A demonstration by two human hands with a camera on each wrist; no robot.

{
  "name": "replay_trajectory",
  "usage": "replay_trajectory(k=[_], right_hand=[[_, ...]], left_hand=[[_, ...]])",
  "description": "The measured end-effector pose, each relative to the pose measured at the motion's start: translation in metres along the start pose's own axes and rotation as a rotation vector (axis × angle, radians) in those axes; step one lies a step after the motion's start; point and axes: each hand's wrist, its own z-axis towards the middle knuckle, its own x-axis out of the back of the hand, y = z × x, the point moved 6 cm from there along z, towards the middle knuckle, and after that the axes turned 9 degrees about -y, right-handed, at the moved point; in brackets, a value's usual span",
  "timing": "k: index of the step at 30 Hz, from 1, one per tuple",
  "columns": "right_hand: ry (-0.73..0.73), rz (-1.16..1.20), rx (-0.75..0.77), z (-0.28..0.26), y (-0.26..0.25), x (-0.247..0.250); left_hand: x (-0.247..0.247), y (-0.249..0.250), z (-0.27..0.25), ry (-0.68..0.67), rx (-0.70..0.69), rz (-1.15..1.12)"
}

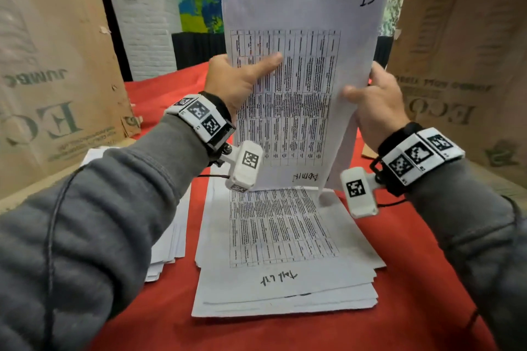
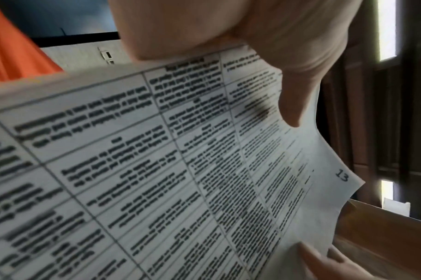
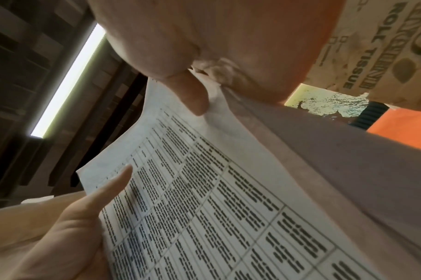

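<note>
One paper bundle (image 1: 302, 88) stands upright over paper pile (image 1: 285, 273), maybe to tap edges even. Left hand (image 1: 236, 82), right hand (image 1: 377, 107) pinch its sides, thumbs in front.

Left wrist camera: my left hand (image 2: 228, 26) fills the top of the frame, its thumb (image 2: 292, 106) pressed onto the printed paper (image 2: 156, 170). The paper runs diagonally and carries a table of blurred text, with a handwritten "13" (image 2: 341, 175) at its far corner. My right hand (image 2: 324, 265) holds its lower-right edge. Orange cloth (image 2: 15, 47) upper left. Brown cardboard (image 2: 384, 236) lower right. Light strip (image 2: 387, 28) top right.
</note>
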Motion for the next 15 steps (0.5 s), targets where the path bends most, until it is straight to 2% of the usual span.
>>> replay_trajectory(k=[6, 12, 15], right_hand=[[-0.013, 0.043, 0.009, 0.003, -0.001, -0.003], [0.020, 0.020, 0.014, 0.006, -0.001, 0.002], [-0.018, -0.084, -0.017, -0.001, 0.010, -0.001]], left_hand=[[-0.009, 0.002, -0.006, -0.035, -0.027, 0.034], [-0.006, 0.007, 0.002, 0.020, -0.037, 0.051], [-0.004, -0.005, 0.002, 0.024, -0.013, 0.087]])
